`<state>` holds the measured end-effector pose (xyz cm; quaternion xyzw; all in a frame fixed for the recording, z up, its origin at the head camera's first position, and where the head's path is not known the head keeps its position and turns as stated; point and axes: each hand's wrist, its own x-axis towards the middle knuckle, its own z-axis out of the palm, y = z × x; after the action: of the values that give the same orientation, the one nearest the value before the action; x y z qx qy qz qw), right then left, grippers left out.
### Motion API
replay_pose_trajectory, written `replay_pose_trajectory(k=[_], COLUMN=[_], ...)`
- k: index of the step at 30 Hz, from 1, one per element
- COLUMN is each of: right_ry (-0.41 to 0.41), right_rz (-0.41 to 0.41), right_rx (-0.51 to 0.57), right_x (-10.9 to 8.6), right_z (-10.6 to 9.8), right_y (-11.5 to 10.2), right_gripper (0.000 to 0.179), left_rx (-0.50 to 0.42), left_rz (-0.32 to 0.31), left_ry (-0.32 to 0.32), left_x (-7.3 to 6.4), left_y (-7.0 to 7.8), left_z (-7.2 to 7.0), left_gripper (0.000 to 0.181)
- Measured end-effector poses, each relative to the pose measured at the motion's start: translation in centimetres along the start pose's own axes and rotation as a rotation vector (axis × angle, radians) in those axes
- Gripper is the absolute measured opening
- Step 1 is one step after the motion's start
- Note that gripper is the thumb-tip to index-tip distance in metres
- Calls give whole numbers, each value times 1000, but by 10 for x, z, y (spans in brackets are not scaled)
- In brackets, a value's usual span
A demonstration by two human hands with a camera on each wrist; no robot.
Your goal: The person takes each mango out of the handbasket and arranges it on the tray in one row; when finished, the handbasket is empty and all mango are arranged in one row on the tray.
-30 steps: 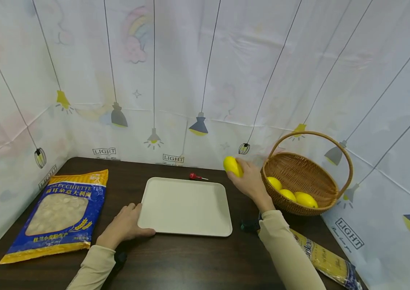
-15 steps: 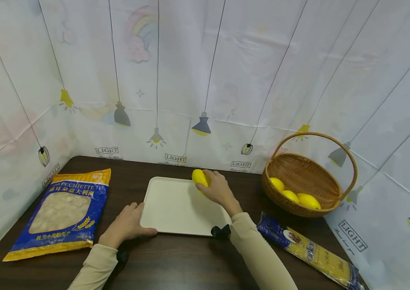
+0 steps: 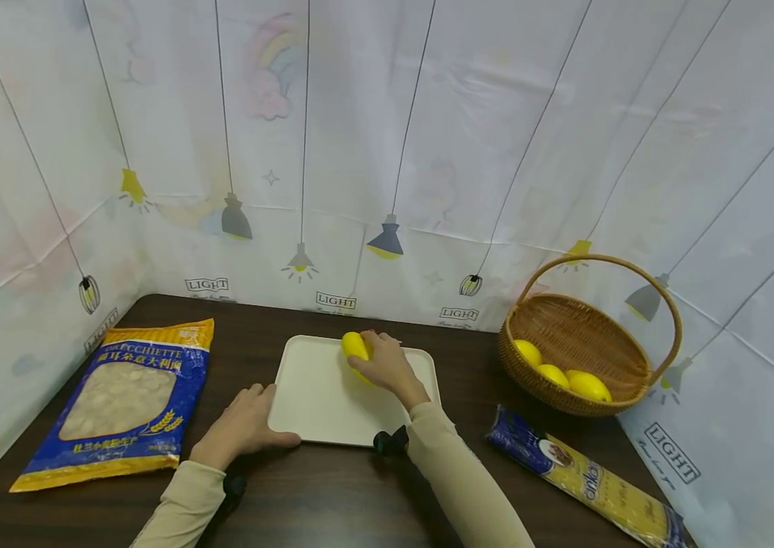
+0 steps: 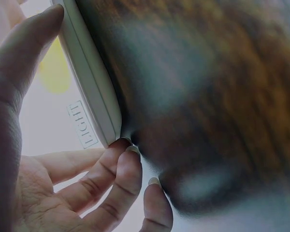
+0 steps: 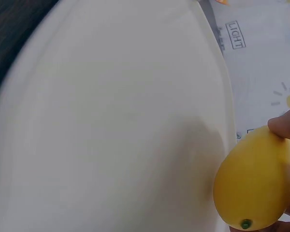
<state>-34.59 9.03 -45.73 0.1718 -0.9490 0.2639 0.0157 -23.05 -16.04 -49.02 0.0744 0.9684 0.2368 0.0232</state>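
Note:
My right hand grips a yellow lemon over the back part of the cream tray. In the right wrist view the lemon shows its green-tipped end downward, fingers along its far side, and its shadow falls on the tray. My left hand rests at the tray's near left corner, thumb by the front edge and fingers by the left side. In the left wrist view this hand has loosely bent fingers, with fingertips right at the tray's rim.
A wicker basket with several lemons stands at the right. Before it lies a long pasta packet. A blue and yellow orecchiette bag lies at the left. A printed curtain hangs behind the dark table.
My right hand has carried the lemon leftward from beside the basket to over the tray, lowering it. The left hand has stayed at the tray's corner. The head view has shifted slightly.

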Motion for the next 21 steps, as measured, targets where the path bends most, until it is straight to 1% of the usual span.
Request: replay_pose_trajectory(k=[7, 11, 21], right_ry=[-25, -36, -129], right_rz=[13, 4, -23], right_rx=[-38, -34, -24], right_x=[7, 8, 12], right_z=[8, 13, 22], right_y=[-4, -8, -24], right_gripper=[59, 60, 66], left_rx=[-7, -7, -14], left_rz=[-11, -14, -17], left_ry=[-5, -8, -18], left_x=[1, 0, -1], left_y=[-1, -1, 0], left_z=[0, -1, -2], left_gripper=[105, 104, 104])
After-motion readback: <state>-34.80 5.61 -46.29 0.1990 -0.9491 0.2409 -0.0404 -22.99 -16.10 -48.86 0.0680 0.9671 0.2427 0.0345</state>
